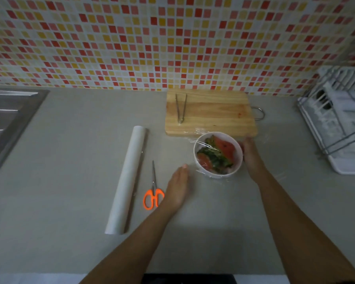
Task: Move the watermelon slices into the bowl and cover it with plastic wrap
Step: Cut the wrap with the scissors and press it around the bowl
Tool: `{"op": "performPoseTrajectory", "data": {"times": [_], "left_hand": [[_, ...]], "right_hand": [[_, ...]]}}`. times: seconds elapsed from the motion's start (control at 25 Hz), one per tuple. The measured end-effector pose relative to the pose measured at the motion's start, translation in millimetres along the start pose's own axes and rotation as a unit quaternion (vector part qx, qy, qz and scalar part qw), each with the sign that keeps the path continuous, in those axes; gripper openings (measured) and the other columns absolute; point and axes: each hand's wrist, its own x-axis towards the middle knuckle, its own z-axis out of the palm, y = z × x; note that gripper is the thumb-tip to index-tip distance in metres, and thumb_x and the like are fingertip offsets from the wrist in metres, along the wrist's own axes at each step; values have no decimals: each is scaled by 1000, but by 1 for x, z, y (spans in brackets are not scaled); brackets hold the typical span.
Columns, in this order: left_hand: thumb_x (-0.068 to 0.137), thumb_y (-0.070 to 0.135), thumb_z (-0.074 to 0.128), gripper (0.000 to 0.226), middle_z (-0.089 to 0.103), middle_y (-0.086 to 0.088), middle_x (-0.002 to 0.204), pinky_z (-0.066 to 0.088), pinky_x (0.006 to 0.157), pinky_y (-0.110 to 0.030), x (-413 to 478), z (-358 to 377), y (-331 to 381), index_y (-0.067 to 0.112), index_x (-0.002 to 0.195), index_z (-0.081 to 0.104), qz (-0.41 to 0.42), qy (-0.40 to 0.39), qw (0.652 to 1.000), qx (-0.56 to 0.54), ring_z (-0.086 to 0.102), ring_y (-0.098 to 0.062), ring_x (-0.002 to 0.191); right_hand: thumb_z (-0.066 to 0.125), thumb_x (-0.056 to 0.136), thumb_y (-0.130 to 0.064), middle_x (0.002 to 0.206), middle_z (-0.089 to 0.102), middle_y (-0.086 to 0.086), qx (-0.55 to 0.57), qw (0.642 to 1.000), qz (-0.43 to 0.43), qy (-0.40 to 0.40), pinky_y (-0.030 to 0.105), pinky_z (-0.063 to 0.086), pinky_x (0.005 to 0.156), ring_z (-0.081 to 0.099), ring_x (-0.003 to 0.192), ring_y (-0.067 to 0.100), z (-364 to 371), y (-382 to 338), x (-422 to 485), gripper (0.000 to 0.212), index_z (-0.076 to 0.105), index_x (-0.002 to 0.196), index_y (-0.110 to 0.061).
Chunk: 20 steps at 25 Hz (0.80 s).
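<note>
White bowl [218, 154] stands on the grey countertop [70, 160], just in front of the near edge of the wooden cutting board [210, 112]. Watermelon slices [216, 153] lie inside the bowl — red flesh and dark green rind both visible. A sheet of plastic wrap [205, 145] is stretched over the bowl's mouth, its loose edges spreading onto the countertop around the base and over the board's near edge.

Right hand [250, 154] is pressed against the bowl's right side; whether its fingers are curled around the wall or lie flat on the wrap cannot be told from this angle. Left hand [177, 187] rests flat on the countertop to the left of the bowl, fingers extended and held together, clear of the bowl and grasping nothing.

Metal tongs [180, 108] lie on the left part of the board. Orange-handled scissors [153, 191] lie just left of the left hand. The roll of plastic wrap [126, 179] lies further left — well apart from the bowl. Dish rack [336, 119] stands at the right; a steel sink [6, 119] at the left
</note>
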Motion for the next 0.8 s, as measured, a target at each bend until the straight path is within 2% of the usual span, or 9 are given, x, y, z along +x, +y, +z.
{"op": "performPoseTrajectory", "data": {"times": [0.04,0.12,0.2,0.28,0.36,0.48,0.56,0.68,0.8], "left_hand": [[100,43,29,41,65,-10,101,45,96,-38,4,5,1,23,91,63,-32,0,999,-39,60,-25,100],[100,48,22,55,65,-9,80,48,78,-29,14,0,5,17,81,63,-72,-2,990,-120,60,-20,79],[99,49,18,63,67,-10,75,49,74,-28,30,-13,4,11,80,64,-62,-2,988,-143,62,-21,74],[100,48,19,64,73,-9,76,53,74,-29,66,63,7,9,83,68,-71,12,987,-143,66,-21,78],[101,44,23,61,75,-11,81,53,80,-33,69,53,14,10,84,71,-71,14,991,-110,68,-25,84],[98,44,31,59,75,-18,89,49,88,-39,80,39,20,12,77,77,-57,-24,997,-36,68,-33,92],[95,45,39,54,75,-15,84,51,79,-35,78,39,27,9,78,76,-39,-9,999,-7,69,-31,82],[92,32,52,33,66,-4,63,49,57,-23,72,48,30,7,75,63,2,34,998,-50,63,-18,60],[96,18,43,34,59,-6,54,47,60,-27,71,49,30,8,65,52,-22,98,980,-170,57,-18,52]], "right_hand": [[18,99,-49,109,62,15,41,998,15,-48,41,42,97,56,105,28,9,1,-5,62,60,109,-5],[15,97,-54,108,66,9,109,992,40,-57,38,43,98,58,107,22,18,9,-21,64,65,105,-14],[14,96,-56,97,71,3,152,986,69,-27,32,51,86,66,94,17,25,25,-36,63,66,99,-21],[12,94,-59,81,75,0,129,981,144,-18,24,55,67,71,74,12,-39,70,8,66,66,95,-23],[10,91,-65,88,76,7,39,988,143,-51,29,56,79,72,80,17,-37,78,5,73,69,89,-23],[12,88,-68,104,71,13,-91,992,89,-2,43,45,99,64,102,28,-43,58,20,76,69,89,-18],[18,91,-64,90,70,11,1,995,96,-38,40,46,93,64,91,27,-44,38,39,70,68,81,-16],[32,97,-48,59,57,0,111,984,102,-94,30,42,69,56,64,16,-40,21,53,51,55,62,-18],[38,99,-25,64,56,9,150,981,108,-62,30,41,64,54,60,18,-37,28,57,36,51,68,-12]]}}
